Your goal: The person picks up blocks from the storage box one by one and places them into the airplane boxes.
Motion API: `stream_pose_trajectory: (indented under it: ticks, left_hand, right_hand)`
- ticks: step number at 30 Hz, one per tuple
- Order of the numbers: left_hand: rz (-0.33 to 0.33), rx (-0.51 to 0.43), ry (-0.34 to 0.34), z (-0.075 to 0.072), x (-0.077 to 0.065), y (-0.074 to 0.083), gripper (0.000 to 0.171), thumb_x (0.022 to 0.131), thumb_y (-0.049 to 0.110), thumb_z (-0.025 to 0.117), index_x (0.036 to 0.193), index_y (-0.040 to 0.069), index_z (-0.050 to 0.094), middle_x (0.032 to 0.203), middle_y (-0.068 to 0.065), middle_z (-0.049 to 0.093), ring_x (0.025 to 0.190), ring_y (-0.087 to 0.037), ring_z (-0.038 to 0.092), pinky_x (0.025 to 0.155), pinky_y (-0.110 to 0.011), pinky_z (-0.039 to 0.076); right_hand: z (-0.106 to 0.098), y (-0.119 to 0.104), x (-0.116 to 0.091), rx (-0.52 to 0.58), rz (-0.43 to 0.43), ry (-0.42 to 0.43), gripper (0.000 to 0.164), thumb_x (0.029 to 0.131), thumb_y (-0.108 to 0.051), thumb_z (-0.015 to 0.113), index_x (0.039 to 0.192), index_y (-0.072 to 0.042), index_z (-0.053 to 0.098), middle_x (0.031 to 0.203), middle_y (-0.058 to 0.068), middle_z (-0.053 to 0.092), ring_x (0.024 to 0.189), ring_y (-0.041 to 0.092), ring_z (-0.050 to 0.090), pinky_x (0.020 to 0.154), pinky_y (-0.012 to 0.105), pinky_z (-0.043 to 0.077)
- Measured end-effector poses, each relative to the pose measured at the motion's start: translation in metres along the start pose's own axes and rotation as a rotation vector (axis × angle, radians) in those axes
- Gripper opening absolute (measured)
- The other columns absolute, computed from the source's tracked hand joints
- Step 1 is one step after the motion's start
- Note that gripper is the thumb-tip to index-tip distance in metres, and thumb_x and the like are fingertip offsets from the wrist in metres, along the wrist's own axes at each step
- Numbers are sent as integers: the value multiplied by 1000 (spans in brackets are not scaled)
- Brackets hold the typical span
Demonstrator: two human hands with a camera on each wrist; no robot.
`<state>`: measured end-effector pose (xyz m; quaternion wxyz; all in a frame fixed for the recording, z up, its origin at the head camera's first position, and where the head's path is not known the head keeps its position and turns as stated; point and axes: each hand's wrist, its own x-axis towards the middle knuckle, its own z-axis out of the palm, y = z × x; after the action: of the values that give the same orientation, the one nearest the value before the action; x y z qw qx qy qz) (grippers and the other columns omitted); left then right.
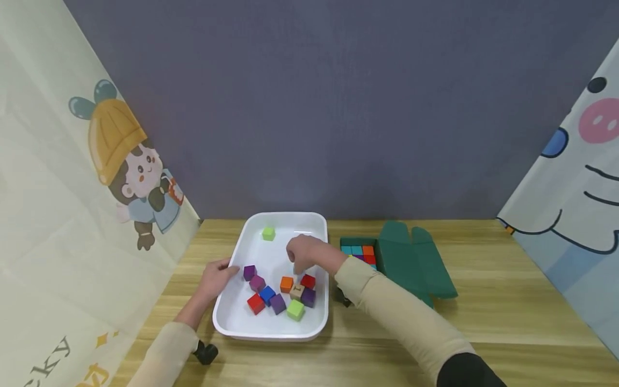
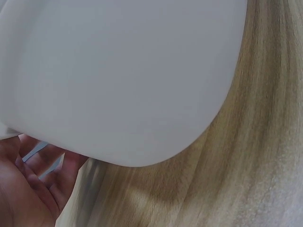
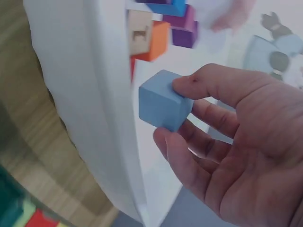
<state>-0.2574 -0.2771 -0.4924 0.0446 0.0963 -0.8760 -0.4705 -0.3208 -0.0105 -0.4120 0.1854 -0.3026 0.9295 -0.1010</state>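
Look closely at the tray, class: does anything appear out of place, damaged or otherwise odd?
Nothing looks visibly broken, but the bare-wood block stands out: it carries a dark mark, while the orange cube beside it is plain-coloured. One green cube also lies apart from most others, toward the white tray's far end.

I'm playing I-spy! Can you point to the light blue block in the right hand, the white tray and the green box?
Light blue block (image 3: 158, 102): right wrist view, on a side face.
White tray (image 1: 271, 255): head view, on its bare floor.
Green box (image 1: 403, 263): head view, on its open lid.
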Motion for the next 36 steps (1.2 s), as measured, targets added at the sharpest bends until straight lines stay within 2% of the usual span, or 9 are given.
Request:
stream_pose_trajectory:
  ticks: [3, 7, 12, 16, 21, 26, 31, 36]
  left_hand:
    - [6, -13, 10, 1, 1, -2, 42, 90, 9, 63, 126, -11, 57, 116, -32, 61, 87, -32, 66, 71, -38, 59]
    - [4, -28, 10, 2, 1, -2, 43, 89, 10, 63, 126, -10, 57, 116, -32, 61, 86, -32, 67, 70, -37, 59]
    - [5, -37, 17, 1, 0, -1, 42, 89, 9, 64, 126, -11, 57, 114, -32, 62, 85, -31, 67, 70, -37, 59]
    - [2, -25, 23, -2, -1, 1, 43, 89, 11, 63, 127, -10, 57, 116, -32, 61, 87, -32, 66, 70, -37, 59]
    - [-9, -2, 13, -3, -2, 1, 46, 90, 13, 62, 129, -9, 55, 119, -33, 59, 90, -34, 66, 72, -38, 59]
    - [-14, -7, 7, -3, -2, 1, 46, 91, 15, 62, 130, -9, 54, 120, -32, 59, 91, -34, 66, 72, -38, 59]
    - [-6, -17, 9, -2, -2, 2, 45, 91, 13, 62, 130, -8, 55, 120, -32, 59, 90, -33, 67, 71, -38, 59]
    - [-9, -28, 2, 1, -3, 3, 44, 91, 12, 62, 129, -9, 56, 119, -32, 60, 88, -32, 67, 70, -37, 59]
  right_hand:
    - [-8, 12, -13, 8, -44, 50, 17, 78, -20, 79, 88, -17, 65, 83, -5, 59, 76, 15, 53, 62, 25, 49]
    - [-17, 38, -33, 87, -69, 129, 26, 78, -18, 80, 99, -12, 66, 90, -1, 60, 80, 17, 54, 66, 25, 52]
    - [-23, 76, -53, 138, -90, 241, 29, 75, -16, 81, 99, -7, 66, 90, 3, 62, 78, 18, 53, 68, 30, 52]
    - [-25, 99, -62, 129, -94, 279, 23, 78, -15, 78, 98, -9, 69, 91, 1, 63, 78, 19, 54, 70, 33, 52]
    - [-21, 119, -60, 97, -78, 263, 27, 80, -12, 73, 106, -9, 70, 102, 2, 65, 90, 19, 58, 79, 38, 54]
    - [-16, 132, -50, 67, -47, 244, 34, 81, -14, 74, 113, -7, 69, 109, 5, 66, 97, 21, 60, 85, 39, 54]
    - [-12, 140, -44, 66, -36, 244, 34, 81, -15, 76, 113, -7, 70, 108, 4, 66, 93, 20, 59, 84, 39, 54]
    - [-3, 146, -38, 71, -38, 251, 27, 81, -14, 75, 106, -9, 71, 101, 2, 65, 84, 18, 56, 79, 37, 54]
